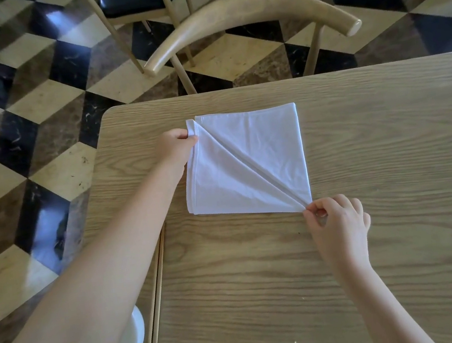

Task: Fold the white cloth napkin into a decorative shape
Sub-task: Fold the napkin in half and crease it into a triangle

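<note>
The napkin (246, 163) lies flat on the table (369, 239), folded square, one diagonal pleat formed. My left hand (174, 146) pinches the far-left corner, my right hand (336, 220) the near-right corner — further shaping remains, I judge.

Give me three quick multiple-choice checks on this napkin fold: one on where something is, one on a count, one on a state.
1. Where does the left hand grip the napkin?
A. far-left corner
B. far-right corner
C. centre

2. How many hands touch the napkin?
A. none
B. one
C. two

3. What state is the napkin in?
A. rolled into a tube
B. lying flat as a square with a diagonal pleat
C. crumpled in a heap

Answers:
1. A: the fingers pinch the corner farthest from the person, on the left.
2. C: the right hand also pinches the near-right corner, at the other end of the pleat.
3. B: the cloth lies flat on the table, with a folded ridge running corner to corner.
</note>
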Motion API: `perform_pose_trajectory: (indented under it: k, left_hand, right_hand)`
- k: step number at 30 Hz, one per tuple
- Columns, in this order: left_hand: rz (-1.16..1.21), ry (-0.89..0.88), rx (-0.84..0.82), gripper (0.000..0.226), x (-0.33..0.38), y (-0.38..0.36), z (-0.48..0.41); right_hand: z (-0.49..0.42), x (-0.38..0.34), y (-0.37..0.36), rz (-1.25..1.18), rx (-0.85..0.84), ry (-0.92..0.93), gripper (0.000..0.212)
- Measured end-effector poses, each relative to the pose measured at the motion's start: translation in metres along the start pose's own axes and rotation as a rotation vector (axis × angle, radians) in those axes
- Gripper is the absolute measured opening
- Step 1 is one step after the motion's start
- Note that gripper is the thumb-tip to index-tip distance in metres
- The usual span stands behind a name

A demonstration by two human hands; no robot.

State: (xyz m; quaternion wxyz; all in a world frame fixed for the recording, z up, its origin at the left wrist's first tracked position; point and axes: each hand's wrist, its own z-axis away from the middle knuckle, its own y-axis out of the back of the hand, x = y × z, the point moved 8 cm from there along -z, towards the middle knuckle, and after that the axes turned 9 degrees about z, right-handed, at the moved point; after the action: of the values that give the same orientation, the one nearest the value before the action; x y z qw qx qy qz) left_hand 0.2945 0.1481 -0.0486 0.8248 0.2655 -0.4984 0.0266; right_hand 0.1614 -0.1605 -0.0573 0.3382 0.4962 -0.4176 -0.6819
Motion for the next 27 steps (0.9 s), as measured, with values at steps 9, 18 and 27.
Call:
perform_pose_trajectory:
  k: [9, 18, 27]
  left_hand:
    - [-0.249, -0.126, 0.139, 0.018, 0.005, -0.004, 0.004]
    - [-0.801, -0.89, -0.396, 0.047, -0.008, -0.106, 0.142]
    - [-0.92, -0.685, -0.286, 0.061, -0.041, -0.101, 0.111]
  right_hand:
    - [0.0, -0.002, 0.001, 0.058, 0.023, 0.019, 0.007]
    - [0.01, 0.012, 0.011, 0.011, 0.056, -0.013, 0.009]
    - [0.024, 0.0, 0.01, -0.016, 0.154, 0.239, 0.025]
